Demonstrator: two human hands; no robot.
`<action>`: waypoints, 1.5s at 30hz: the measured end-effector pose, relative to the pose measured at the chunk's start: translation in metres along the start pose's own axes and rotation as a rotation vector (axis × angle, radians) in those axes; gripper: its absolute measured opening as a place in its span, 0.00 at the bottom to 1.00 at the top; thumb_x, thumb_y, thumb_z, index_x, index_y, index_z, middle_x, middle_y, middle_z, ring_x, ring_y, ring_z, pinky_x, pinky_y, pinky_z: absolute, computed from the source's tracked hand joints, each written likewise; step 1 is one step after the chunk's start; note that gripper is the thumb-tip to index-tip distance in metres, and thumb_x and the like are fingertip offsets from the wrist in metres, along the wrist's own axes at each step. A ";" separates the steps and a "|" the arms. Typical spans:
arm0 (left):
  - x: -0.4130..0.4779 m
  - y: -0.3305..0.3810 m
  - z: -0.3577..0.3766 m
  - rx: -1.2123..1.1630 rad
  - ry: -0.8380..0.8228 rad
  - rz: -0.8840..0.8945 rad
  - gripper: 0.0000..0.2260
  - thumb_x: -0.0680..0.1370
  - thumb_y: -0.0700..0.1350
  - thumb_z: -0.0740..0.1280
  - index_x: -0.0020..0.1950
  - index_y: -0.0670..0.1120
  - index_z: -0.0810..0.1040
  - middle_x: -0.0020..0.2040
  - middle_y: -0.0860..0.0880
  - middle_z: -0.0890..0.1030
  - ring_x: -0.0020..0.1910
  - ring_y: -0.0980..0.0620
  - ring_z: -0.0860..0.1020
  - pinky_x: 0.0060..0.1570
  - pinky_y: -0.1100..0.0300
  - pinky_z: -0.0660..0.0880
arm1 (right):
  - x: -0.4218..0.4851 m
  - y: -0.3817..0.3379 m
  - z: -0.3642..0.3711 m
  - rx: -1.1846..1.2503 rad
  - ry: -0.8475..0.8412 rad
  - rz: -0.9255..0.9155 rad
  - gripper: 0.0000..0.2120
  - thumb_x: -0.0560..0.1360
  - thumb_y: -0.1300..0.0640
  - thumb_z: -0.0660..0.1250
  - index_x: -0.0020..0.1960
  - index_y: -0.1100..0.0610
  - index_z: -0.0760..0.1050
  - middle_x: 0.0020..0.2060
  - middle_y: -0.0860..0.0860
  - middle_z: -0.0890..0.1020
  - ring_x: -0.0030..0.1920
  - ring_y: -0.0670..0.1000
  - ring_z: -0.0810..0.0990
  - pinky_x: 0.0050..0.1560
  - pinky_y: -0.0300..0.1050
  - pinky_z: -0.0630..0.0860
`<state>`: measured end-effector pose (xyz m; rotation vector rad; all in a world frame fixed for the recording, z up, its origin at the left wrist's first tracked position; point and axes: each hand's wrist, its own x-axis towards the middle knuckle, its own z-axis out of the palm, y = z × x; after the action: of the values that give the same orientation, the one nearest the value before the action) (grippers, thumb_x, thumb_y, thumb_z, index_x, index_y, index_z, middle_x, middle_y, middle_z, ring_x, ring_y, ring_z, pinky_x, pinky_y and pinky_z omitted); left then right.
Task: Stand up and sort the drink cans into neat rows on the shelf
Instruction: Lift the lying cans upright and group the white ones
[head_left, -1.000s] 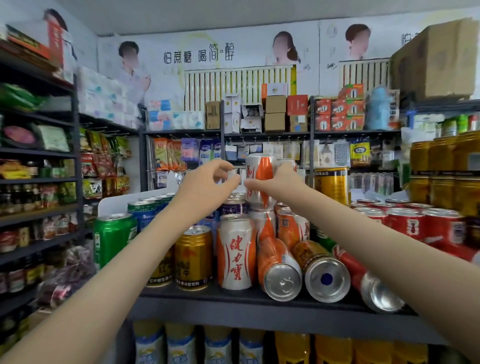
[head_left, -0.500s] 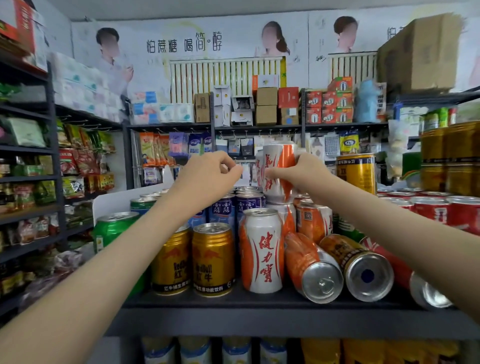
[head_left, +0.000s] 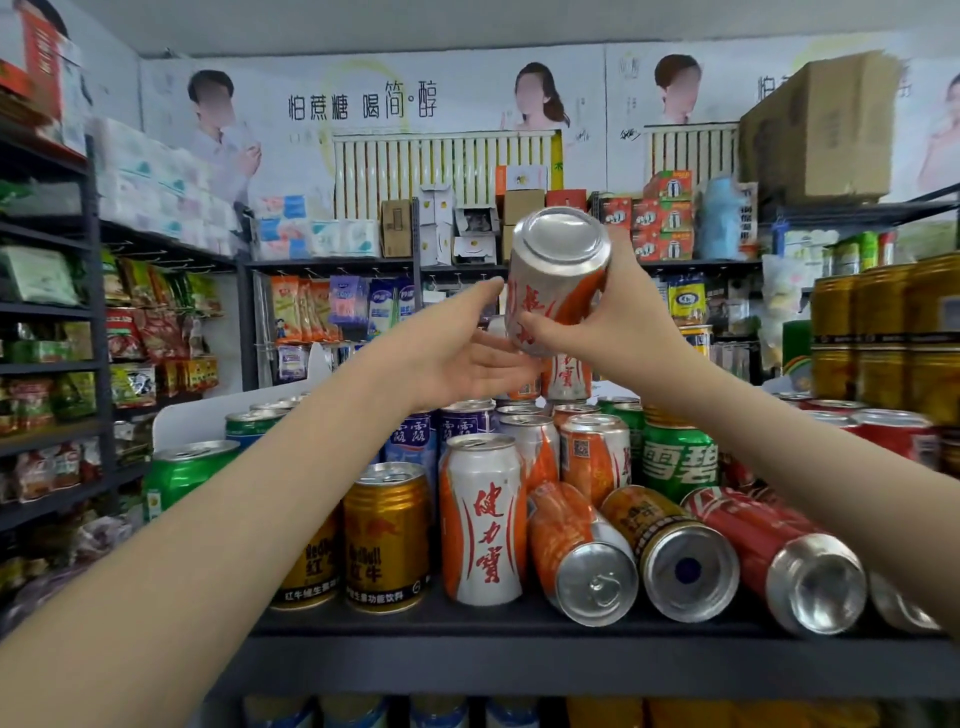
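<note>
The can (head_left: 556, 283), tilted in the right hand (head_left: 626, 325) grip with the left hand (head_left: 467, 356) spread alongside, could slip and topple the standing cans (head_left: 592, 457) beneath.

Two gold cans (head_left: 387, 535) are counted at the front of the shelf (head_left: 519, 660), and two blue cans (head_left: 415, 441) and one green can with white letters (head_left: 675, 460) are counted behind. At least three lying cans (head_left: 670, 558) are counted at the front. One orange and white can (head_left: 558, 291) is held up, and at least three more like it are counted standing below.
</note>
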<state>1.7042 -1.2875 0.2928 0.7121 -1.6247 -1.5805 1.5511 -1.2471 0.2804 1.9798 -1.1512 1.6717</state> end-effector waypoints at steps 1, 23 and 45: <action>0.001 0.002 0.003 -0.134 -0.071 -0.051 0.27 0.77 0.57 0.63 0.63 0.34 0.68 0.53 0.34 0.79 0.43 0.42 0.83 0.36 0.55 0.81 | -0.002 -0.001 -0.002 0.019 -0.013 -0.050 0.34 0.66 0.58 0.76 0.66 0.56 0.62 0.56 0.46 0.72 0.56 0.34 0.71 0.53 0.26 0.69; 0.042 0.025 0.009 0.462 0.116 0.307 0.25 0.66 0.39 0.76 0.60 0.45 0.70 0.52 0.48 0.78 0.47 0.53 0.77 0.36 0.63 0.70 | 0.012 0.021 -0.020 -0.093 -0.470 0.431 0.41 0.75 0.61 0.65 0.75 0.39 0.43 0.67 0.54 0.68 0.51 0.58 0.81 0.52 0.55 0.79; 0.072 0.007 0.004 0.609 0.043 0.159 0.23 0.65 0.37 0.77 0.57 0.42 0.75 0.52 0.45 0.82 0.52 0.47 0.80 0.54 0.48 0.77 | 0.010 0.040 0.008 0.088 -0.591 0.631 0.52 0.68 0.63 0.75 0.74 0.43 0.39 0.55 0.55 0.77 0.51 0.54 0.80 0.52 0.50 0.80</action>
<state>1.6603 -1.3431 0.3097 0.8873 -2.0932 -0.9435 1.5270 -1.2820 0.2774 2.4185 -2.1206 1.4100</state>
